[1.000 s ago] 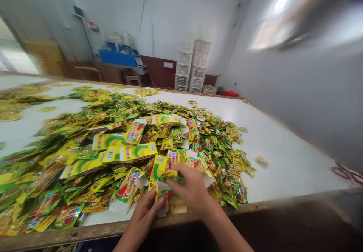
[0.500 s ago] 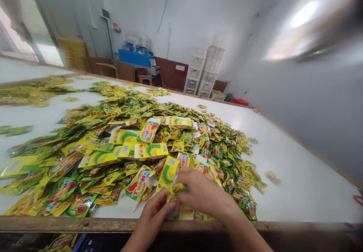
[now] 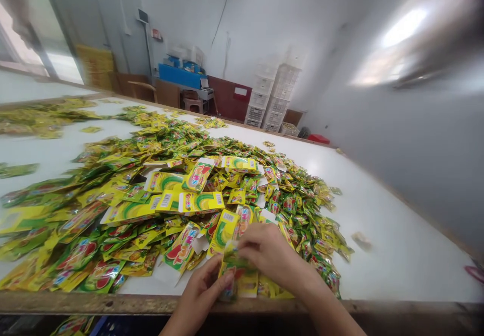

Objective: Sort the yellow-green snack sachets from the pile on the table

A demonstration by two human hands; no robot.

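My left hand (image 3: 204,285) is closed, its thumb pressed on the front of a small green and yellow candy packet (image 3: 229,278) near the table's front edge. My right hand (image 3: 270,258) curls in from the right, fingers pinched at the packet's upper part, which is blurred. Just beyond the hands lies a yellow candy box (image 3: 223,232) with a green swirl. To the left, a watermelon-printed box (image 3: 183,245) with open white flaps rests on the heap of packets (image 3: 91,245).
More flat yellow boxes (image 3: 202,201) lie across the heap. The white table (image 3: 389,225) has a worn wooden edge (image 3: 94,303). White crates (image 3: 280,94) are stacked by the far wall, near a blue bench (image 3: 181,75). A blue container (image 3: 117,326) shows below the table.
The right hand's fingers have lifted slightly, and more of the packet now shows upright between the hands. My left hand stays nearly in place. The view has shifted a little.
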